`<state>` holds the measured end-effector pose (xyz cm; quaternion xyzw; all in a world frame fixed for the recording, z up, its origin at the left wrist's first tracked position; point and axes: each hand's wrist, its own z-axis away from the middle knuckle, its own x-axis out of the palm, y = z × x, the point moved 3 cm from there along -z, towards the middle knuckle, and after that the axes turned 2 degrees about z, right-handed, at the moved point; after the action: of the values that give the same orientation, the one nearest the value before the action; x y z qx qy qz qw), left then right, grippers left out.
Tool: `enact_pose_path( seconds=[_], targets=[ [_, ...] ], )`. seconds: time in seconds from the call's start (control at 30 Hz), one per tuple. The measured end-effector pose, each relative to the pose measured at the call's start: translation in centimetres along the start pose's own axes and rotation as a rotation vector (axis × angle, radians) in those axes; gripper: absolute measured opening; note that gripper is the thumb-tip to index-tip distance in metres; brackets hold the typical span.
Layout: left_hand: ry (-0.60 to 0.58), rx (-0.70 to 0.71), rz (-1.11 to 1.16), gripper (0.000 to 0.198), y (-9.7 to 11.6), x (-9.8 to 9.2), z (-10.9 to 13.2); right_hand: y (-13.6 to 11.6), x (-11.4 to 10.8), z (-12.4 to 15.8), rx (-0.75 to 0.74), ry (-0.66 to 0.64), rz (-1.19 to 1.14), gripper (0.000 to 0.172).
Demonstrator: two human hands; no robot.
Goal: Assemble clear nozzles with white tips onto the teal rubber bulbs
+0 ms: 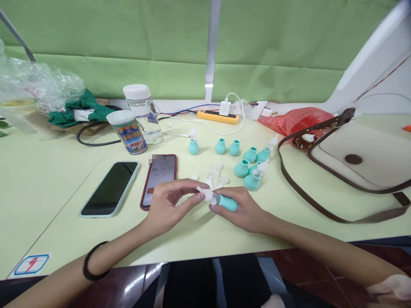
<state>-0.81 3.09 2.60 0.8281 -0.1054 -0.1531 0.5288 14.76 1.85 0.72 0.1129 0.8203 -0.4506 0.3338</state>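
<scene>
My right hand (242,209) is wrapped round a teal squeeze bulb (228,203), which lies on its side and points left. Between the thumb and fingers of my left hand (173,201) is a white translucent nozzle tip (204,193), pinched at the bulb's neck end. Whether the tip is fully seated there I cannot tell. Just beyond my hands lie several loose clear plastic pieces (218,173). Open-necked teal bulbs (220,146) stand farther back and to the right. Some bulbs carry white tips, such as the upright assembled one (193,145) at the back.
Left of my hands lie a dark-screened phone (109,189) and a red-cased phone (162,171) showing a timer. Behind them stand a printed paper cup (127,132) and a clear bottle (146,117). A yellow power strip (205,114) is at the back; a cream handbag (362,154) is right.
</scene>
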Motion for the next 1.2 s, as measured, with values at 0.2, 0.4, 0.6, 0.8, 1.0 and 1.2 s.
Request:
enact_pose_path(
  seconds=[0.2,0.4,0.6,0.8,1.0,1.2],
  targets=[
    [0.099,-0.236,0.174,0.012,-1.6,-0.6,0.0,0.1,-0.2,0.2,-0.087,0.121,0.003,0.008],
    [0.083,-0.3,0.255,0.014,-2.6,-0.6,0.0,0.1,-0.2,0.2,-0.076,0.117,0.012,0.007],
    [0.111,-0.289,0.216,0.008,-2.2,-0.6,-0.1,-0.1,-0.2,0.2,0.011,0.042,0.063,0.008],
    [0.111,-0.303,0.22,0.008,-2.1,-0.3,-0.2,0.0,-0.1,0.1,0.018,-0.039,0.039,0.011],
    [0.057,-0.322,0.282,0.02,-2.6,-0.2,0.0,0.0,-0.3,0.0,0.101,-0.108,-0.132,0.013],
    [-0.078,-0.297,0.339,0.017,-2.2,0.0,-0.2,0.3,-0.2,0.2,0.287,-0.222,-0.44,0.02]
  ],
)
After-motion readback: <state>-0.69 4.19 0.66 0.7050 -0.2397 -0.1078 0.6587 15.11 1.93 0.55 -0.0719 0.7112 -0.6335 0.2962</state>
